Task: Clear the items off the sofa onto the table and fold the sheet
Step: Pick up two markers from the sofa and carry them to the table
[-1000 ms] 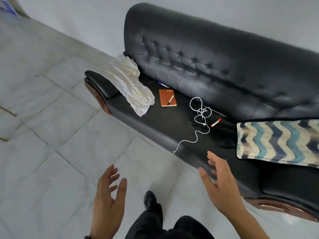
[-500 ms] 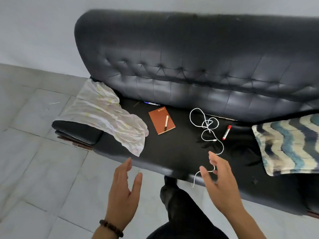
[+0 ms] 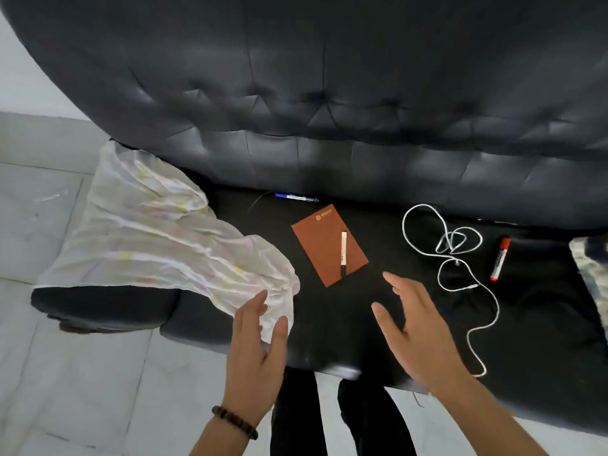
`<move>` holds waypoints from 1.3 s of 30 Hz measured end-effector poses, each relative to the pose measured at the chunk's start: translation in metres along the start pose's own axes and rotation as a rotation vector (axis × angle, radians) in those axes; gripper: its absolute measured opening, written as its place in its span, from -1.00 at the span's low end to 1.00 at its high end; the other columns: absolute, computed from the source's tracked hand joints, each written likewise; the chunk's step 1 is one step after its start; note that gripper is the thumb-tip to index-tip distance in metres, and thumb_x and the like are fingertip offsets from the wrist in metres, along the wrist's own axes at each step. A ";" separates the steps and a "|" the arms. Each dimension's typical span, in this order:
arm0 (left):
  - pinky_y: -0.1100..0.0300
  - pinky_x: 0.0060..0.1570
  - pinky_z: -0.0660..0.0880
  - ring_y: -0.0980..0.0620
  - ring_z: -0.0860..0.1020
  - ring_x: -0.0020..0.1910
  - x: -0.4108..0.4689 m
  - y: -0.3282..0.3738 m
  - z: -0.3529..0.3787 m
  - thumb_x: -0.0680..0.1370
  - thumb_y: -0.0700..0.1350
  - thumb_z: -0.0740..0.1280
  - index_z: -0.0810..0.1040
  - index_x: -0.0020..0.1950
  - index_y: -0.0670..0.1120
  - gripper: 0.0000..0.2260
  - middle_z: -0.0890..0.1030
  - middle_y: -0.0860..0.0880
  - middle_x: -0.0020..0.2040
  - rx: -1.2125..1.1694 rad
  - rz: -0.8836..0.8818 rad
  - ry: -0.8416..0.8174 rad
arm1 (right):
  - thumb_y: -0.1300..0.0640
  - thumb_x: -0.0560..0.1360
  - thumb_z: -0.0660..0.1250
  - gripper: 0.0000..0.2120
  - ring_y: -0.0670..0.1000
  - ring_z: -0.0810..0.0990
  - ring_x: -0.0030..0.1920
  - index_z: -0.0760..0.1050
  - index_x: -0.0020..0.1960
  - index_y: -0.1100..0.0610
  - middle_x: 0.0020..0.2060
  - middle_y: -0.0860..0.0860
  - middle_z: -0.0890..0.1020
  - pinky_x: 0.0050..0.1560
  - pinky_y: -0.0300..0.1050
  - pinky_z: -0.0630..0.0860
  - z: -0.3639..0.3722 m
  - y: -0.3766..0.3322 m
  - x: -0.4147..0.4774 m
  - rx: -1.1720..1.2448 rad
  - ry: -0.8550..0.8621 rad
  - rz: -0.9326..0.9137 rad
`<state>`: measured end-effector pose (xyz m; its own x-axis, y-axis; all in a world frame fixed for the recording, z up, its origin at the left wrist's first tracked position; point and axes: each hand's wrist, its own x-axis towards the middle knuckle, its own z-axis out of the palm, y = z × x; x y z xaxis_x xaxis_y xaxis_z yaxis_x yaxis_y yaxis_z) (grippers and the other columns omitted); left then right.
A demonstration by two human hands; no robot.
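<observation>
A crumpled white sheet lies over the left armrest and seat of the black sofa. On the seat rest a brown notebook with a pen on top, a blue pen by the backrest, a tangled white cable and a red marker. My left hand hovers open at the sheet's lower corner. My right hand is open above the seat, just below the notebook. Neither hand holds anything.
A patterned cushion shows at the right edge of the seat. Grey tiled floor lies left of and below the sofa. My dark trouser legs stand against the seat's front edge.
I have come closer to the sofa and the view has dropped toward the seat. Both open hands have moved forward, over the seat, the left one reaching the sheet's corner.
</observation>
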<state>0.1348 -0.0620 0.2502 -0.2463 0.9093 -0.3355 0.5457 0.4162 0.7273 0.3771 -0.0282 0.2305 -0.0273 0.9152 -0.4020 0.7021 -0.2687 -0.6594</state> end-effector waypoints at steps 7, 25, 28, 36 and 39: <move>0.02 0.21 0.46 0.05 0.41 0.26 0.166 -0.109 0.108 0.57 0.02 0.22 0.36 0.38 -0.09 -0.59 0.42 -0.01 0.28 0.136 0.114 -0.058 | -0.13 0.57 0.25 -0.45 -0.01 0.42 0.28 0.23 0.50 -0.01 0.38 -0.01 0.36 0.30 -0.03 0.40 0.123 0.074 0.151 -0.154 -0.031 0.057; -0.20 0.38 0.17 -0.26 0.28 0.32 0.413 -0.186 0.213 0.49 0.02 0.16 0.30 0.38 -0.14 -0.51 0.32 -0.21 0.33 1.021 0.481 -0.105 | -0.29 0.59 0.09 -0.29 0.26 0.15 0.51 0.09 0.58 0.11 0.52 0.24 0.18 0.49 0.23 0.04 0.280 0.160 0.224 -0.487 0.291 0.078; -0.18 0.29 0.25 -0.30 0.32 0.23 0.418 -0.184 0.209 0.51 0.01 0.17 0.37 0.28 -0.17 -0.60 0.35 -0.26 0.26 1.063 0.502 -0.094 | -0.27 0.60 0.11 -0.31 0.26 0.16 0.51 0.13 0.57 0.12 0.52 0.24 0.19 0.49 0.23 0.03 0.282 0.160 0.224 -0.476 0.305 0.077; -0.13 0.21 0.34 -0.27 0.49 0.15 0.361 -0.185 0.188 0.63 -0.03 0.13 0.38 0.26 -0.21 -0.69 0.54 -0.24 0.15 0.944 0.491 -0.119 | 0.02 0.66 0.18 -0.74 0.13 0.14 0.54 0.44 0.20 0.19 0.50 0.16 0.27 0.55 0.04 0.00 0.258 0.160 0.214 -0.110 0.249 0.084; -0.02 -0.18 0.39 -0.18 0.53 -0.17 0.292 -0.167 0.155 0.66 0.08 0.09 0.40 0.14 -0.18 -0.67 0.57 -0.15 -0.14 0.751 0.429 -0.049 | -0.01 0.66 0.15 -0.70 0.08 0.33 0.43 0.45 0.23 0.17 0.37 0.09 0.43 0.45 0.08 0.27 0.227 0.136 0.187 -0.026 0.244 0.145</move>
<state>0.0957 0.1336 -0.0619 0.1272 0.9788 -0.1605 0.9723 -0.0911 0.2150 0.3053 0.0383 -0.0786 0.2441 0.9140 -0.3240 0.7045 -0.3967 -0.5885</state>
